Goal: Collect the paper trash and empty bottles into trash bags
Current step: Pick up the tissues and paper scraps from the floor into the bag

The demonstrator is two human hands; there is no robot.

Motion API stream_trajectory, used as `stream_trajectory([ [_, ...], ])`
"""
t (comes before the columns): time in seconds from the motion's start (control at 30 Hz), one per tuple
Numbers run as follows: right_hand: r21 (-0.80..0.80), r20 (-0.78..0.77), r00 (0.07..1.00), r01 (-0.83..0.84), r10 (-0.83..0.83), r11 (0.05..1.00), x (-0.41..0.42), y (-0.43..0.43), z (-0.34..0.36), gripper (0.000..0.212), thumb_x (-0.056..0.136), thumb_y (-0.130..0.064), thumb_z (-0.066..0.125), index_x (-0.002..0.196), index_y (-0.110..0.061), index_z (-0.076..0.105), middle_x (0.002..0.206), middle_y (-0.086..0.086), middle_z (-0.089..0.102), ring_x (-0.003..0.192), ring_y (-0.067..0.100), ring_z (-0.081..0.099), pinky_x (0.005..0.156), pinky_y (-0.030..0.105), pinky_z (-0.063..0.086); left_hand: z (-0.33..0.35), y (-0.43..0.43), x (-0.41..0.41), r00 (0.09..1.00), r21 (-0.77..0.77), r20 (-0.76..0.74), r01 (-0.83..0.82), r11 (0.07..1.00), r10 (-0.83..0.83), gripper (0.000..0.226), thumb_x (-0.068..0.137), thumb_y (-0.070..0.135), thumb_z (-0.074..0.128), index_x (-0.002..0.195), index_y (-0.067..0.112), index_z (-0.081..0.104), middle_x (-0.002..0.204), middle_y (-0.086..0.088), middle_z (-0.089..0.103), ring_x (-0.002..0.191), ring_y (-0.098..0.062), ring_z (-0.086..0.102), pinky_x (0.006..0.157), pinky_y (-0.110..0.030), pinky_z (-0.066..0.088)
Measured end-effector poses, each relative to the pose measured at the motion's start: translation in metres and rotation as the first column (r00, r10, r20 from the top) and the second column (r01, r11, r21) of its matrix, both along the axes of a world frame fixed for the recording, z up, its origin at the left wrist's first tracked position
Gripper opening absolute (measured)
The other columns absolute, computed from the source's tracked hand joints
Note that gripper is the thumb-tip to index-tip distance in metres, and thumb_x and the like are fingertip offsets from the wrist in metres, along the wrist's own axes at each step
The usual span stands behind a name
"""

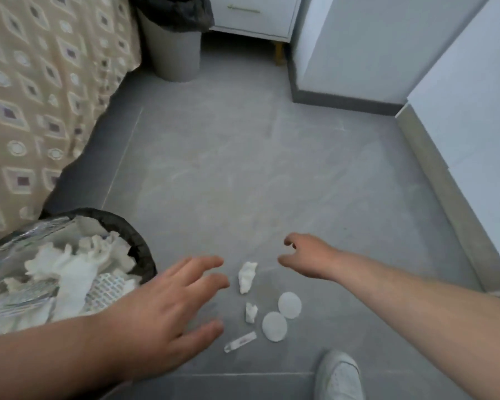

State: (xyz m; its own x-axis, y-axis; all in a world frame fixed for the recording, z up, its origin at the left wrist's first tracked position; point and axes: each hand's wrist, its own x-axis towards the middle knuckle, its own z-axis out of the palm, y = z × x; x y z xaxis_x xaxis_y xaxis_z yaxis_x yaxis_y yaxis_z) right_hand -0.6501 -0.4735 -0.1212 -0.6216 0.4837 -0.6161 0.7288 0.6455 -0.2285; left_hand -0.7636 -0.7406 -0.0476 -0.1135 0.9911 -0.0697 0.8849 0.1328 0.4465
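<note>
Reaching over crumpled tissue [247, 277], left hand [168, 307] spread, right hand [306, 259] loosely curled

The beige fabric bedspread [41, 96] carries white-edged diamonds with purple centres, and pale rings between them. The tiled floor [243, 168] is mottled grey. The crumpled paper tissue [247, 277] and two round cotton pads [289, 305] are white. The near plastic bag liner [133, 235] is black, the tall plastic bin [176, 53] grey, and the laced shoe [339, 376] white.
</note>
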Motion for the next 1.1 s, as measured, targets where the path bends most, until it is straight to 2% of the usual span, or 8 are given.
stream_trajectory([
  [0.1, -0.025, 0.162, 0.987, -0.006, 0.010, 1.000, 0.046, 0.006, -0.044, 0.064, 0.086, -0.042, 0.059, 0.142, -0.017, 0.039, 0.143, 0.012, 0.044, 0.129, 0.029, 0.046, 0.102, 0.033, 0.040, -0.043, 0.056, 0.015, 0.989, -0.200, 0.064, -0.121, 0.972, 0.136, 0.080, 0.072, 0.070, 0.014, 0.140, 0.029, 0.028, 0.152, 0.004, 0.019, 0.140, -0.011, 0.020, 0.110, -0.017, 0.016],
  [0.27, -0.070, 0.177, 0.983, -0.029, 0.041, 0.997, 0.085, -0.026, -0.095, 0.088, 0.073, -0.058, 0.067, 0.143, -0.020, 0.029, 0.146, 0.013, 0.026, 0.131, 0.035, 0.033, 0.105, 0.045, 0.039, -0.134, 0.138, 0.016, 0.989, -0.422, 0.002, -0.134, 0.897, 0.149, 0.058, 0.092, 0.030, 0.048, 0.145, 0.019, 0.026, 0.157, -0.006, 0.014, 0.141, -0.026, 0.022, 0.113, -0.035, 0.025],
  [0.47, 0.007, 0.135, 0.991, -0.013, 0.012, 1.000, 0.083, -0.063, -0.118, 0.110, 0.071, -0.067, 0.063, 0.151, -0.017, 0.007, 0.160, 0.014, -0.006, 0.146, 0.038, 0.000, 0.110, 0.051, 0.030, -0.208, 0.151, 0.036, 0.998, -0.600, -0.031, -0.068, 0.797, 0.062, 0.090, 0.081, 0.054, 0.059, 0.150, 0.029, 0.008, 0.159, -0.008, -0.010, 0.146, -0.030, -0.003, 0.117, -0.046, 0.017],
  [0.6, 0.082, 0.043, 0.990, -0.135, 0.132, 0.987, 0.085, -0.084, -0.130, 0.084, 0.068, -0.049, 0.075, 0.135, -0.009, 0.043, 0.147, 0.025, 0.033, 0.131, 0.041, 0.039, 0.091, 0.050, 0.047, -0.213, 0.134, 0.060, 0.995, -0.615, -0.098, -0.086, 0.784, 0.033, 0.086, 0.081, 0.060, 0.049, 0.150, 0.031, 0.007, 0.159, -0.007, -0.012, 0.146, -0.031, -0.009, 0.115, -0.054, 0.010],
  [0.67, 0.106, 0.056, 0.981, -0.190, 0.185, 0.976, 0.091, -0.087, -0.134, 0.073, 0.042, -0.049, 0.086, 0.102, -0.014, 0.064, 0.107, 0.015, 0.063, 0.090, 0.031, 0.063, 0.057, 0.039, 0.054, -0.212, 0.120, 0.075, 0.993, -0.576, -0.109, -0.090, 0.813, 0.033, 0.081, 0.081, 0.061, 0.045, 0.149, 0.029, 0.013, 0.160, -0.008, -0.005, 0.147, -0.029, -0.004, 0.115, -0.053, 0.012],
  [0.77, 0.179, -0.046, 0.977, -0.196, 0.207, 0.964, 0.097, -0.086, -0.141, 0.066, 0.030, -0.048, 0.084, 0.086, -0.018, 0.064, 0.085, 0.006, 0.062, 0.070, 0.022, 0.061, 0.044, 0.032, 0.048, -0.210, 0.094, 0.091, 0.996, -0.553, -0.085, -0.046, 0.832, -0.001, 0.082, 0.062, 0.069, 0.046, 0.129, 0.024, 0.056, 0.143, -0.014, 0.047, 0.134, -0.028, 0.039, 0.095, -0.056, 0.044],
  [0.97, 0.104, 0.027, 0.956, -0.294, 0.293, 0.950, 0.099, -0.084, -0.133, 0.084, 0.077, -0.054, 0.061, 0.139, -0.005, 0.032, 0.144, 0.019, 0.032, 0.126, 0.037, 0.036, 0.094, 0.048, 0.042, -0.232, 0.062, 0.087, 0.987, -0.520, -0.095, 0.060, 0.852, -0.128, 0.107, 0.020, 0.058, 0.073, 0.118, 0.019, 0.052, 0.118, -0.011, 0.067, 0.103, -0.027, 0.067, 0.072, -0.044, 0.057],
  [1.1, 0.107, 0.037, 0.951, -0.310, 0.308, 0.945, 0.095, -0.084, -0.125, 0.082, 0.081, -0.048, 0.064, 0.140, -0.009, 0.025, 0.145, 0.018, 0.025, 0.129, 0.036, 0.031, 0.097, 0.047, 0.038, -0.231, 0.062, 0.090, 0.986, -0.443, -0.095, 0.085, 0.892, -0.141, 0.090, 0.028, 0.041, 0.082, 0.109, 0.019, 0.051, 0.107, -0.009, 0.070, 0.089, -0.025, 0.066, 0.058, -0.027, 0.053],
])
